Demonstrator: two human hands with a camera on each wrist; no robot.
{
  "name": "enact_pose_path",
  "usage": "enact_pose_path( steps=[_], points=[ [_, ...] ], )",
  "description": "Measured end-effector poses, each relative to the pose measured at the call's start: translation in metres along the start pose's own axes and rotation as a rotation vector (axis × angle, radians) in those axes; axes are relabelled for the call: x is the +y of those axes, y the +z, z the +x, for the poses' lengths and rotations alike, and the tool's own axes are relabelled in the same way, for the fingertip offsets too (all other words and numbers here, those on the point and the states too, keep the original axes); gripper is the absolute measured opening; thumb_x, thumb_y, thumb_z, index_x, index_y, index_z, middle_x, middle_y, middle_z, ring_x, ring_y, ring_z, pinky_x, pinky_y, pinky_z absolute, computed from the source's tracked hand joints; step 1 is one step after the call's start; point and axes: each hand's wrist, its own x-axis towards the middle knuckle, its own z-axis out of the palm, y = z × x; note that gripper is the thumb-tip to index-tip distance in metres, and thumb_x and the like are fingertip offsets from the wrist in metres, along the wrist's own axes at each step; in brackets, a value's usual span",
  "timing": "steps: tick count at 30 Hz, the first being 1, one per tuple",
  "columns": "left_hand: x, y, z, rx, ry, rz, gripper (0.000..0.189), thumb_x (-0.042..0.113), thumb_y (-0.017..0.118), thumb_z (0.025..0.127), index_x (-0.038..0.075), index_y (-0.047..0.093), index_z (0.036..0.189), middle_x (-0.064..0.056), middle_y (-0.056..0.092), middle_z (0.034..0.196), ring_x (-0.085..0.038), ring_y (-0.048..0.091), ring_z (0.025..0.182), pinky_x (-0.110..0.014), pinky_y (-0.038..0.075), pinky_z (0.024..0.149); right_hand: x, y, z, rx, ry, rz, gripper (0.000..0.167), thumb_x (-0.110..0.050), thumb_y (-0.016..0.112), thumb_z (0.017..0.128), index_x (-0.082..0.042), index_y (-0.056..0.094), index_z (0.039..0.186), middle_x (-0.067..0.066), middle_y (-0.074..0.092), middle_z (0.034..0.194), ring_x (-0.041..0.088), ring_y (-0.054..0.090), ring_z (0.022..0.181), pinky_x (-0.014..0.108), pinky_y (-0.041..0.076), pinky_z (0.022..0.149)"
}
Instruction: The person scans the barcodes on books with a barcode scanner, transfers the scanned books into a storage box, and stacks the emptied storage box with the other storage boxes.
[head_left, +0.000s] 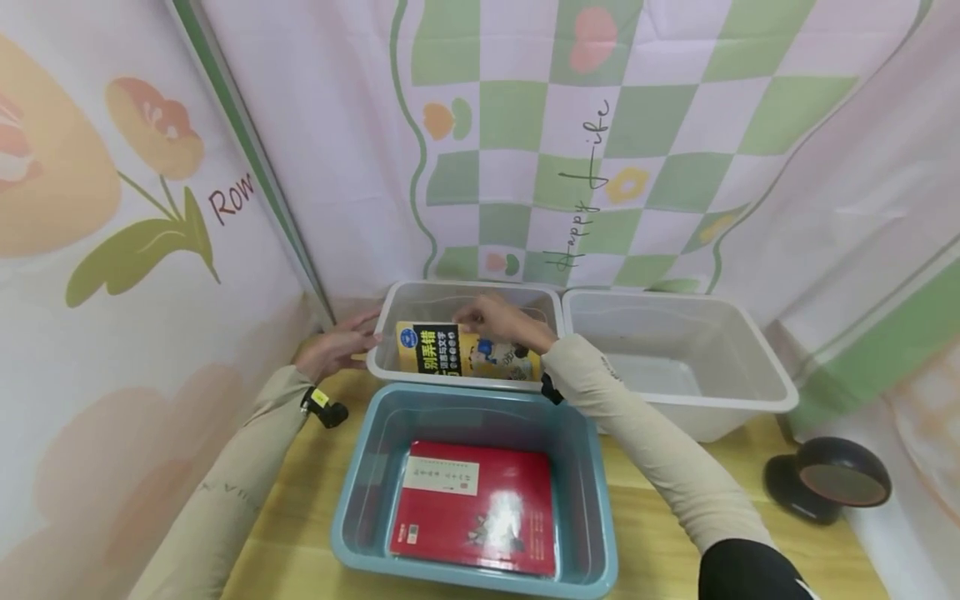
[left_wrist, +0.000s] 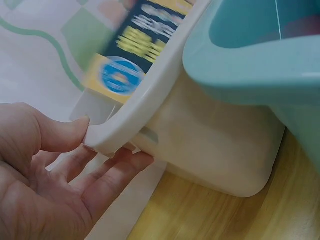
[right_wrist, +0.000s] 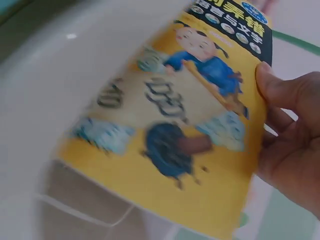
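Note:
My right hand point(head_left: 504, 320) pinches the long edge of a yellow book point(right_wrist: 220, 165) with a black title band and cartoon figures on its cover. Its thumb lies on the cover and the fingers go behind it. The book slants within the left white plastic bin point(head_left: 468, 383), cover facing me. At that bin's left corner, my left hand point(left_wrist: 60, 170) grips the rim, thumb on top and fingertips underneath. Directly in front is a blue bin point(head_left: 472, 573), holding a red book point(head_left: 480, 508) that lies flat.
A second white bin point(head_left: 757, 392) stands to the right, beside the first. On the wooden table point(head_left: 645, 533), a dark round device point(head_left: 832, 475) sits at the far right. Patterned curtains point(head_left: 517, 117) hang close behind the bins and along the left side.

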Motion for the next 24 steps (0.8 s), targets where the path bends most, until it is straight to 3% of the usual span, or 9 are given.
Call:
enact_pose_path(
  steps=[4,8,12,17,24],
  points=[
    [-0.001,0.000,0.000,-0.015,0.004,-0.024,0.076,0.002,0.047,0.108,0.025,0.008,0.170,-0.021,0.016,0.173,-0.048,0.032,0.151,-0.063,0.040,0.117,0.015,-0.001,-0.003,-0.067,0.072,0.028,0.043,0.011,0.047,0.102,0.004,0.061,0.142,0.021,0.064,0.143,0.036,0.062,0.131,0.046,0.056,0.104],
    [-0.002,0.001,-0.001,-0.030,0.015,-0.023,0.076,0.003,0.048,0.109,0.025,0.008,0.170,-0.020,0.016,0.174,-0.047,0.033,0.151,-0.062,0.041,0.116,0.016,-0.011,-0.005,-0.073,0.111,0.090,0.045,0.010,0.047,0.102,0.005,0.056,0.146,0.023,0.060,0.147,0.039,0.063,0.129,0.048,0.058,0.099],
    [-0.001,0.001,-0.002,-0.032,0.020,-0.020,0.076,0.003,0.047,0.109,0.024,0.007,0.170,-0.018,0.014,0.175,-0.046,0.034,0.150,-0.061,0.042,0.115,0.009,-0.017,-0.005,-0.058,0.086,0.082,0.043,0.003,0.051,0.104,0.003,0.056,0.147,0.022,0.059,0.148,0.038,0.065,0.125,0.047,0.057,0.103],
    [-0.002,0.002,-0.001,-0.026,0.008,-0.046,0.075,0.002,0.045,0.109,0.024,0.006,0.170,-0.018,0.014,0.174,-0.046,0.033,0.151,-0.061,0.040,0.117,-0.001,-0.010,-0.006,-0.038,0.049,0.066,0.040,0.002,0.048,0.105,0.001,0.060,0.144,0.021,0.062,0.145,0.033,0.069,0.099,0.039,0.057,0.091],
    [-0.002,0.002,-0.002,-0.027,0.014,-0.047,0.076,0.005,0.047,0.110,0.024,0.005,0.170,-0.018,0.014,0.175,-0.046,0.032,0.151,-0.065,0.035,0.119,-0.030,0.002,-0.019,0.053,0.049,0.092,0.033,-0.003,0.054,0.105,0.000,0.066,0.136,0.021,0.069,0.132,0.031,0.071,0.108,0.037,0.061,0.090]
  ],
)
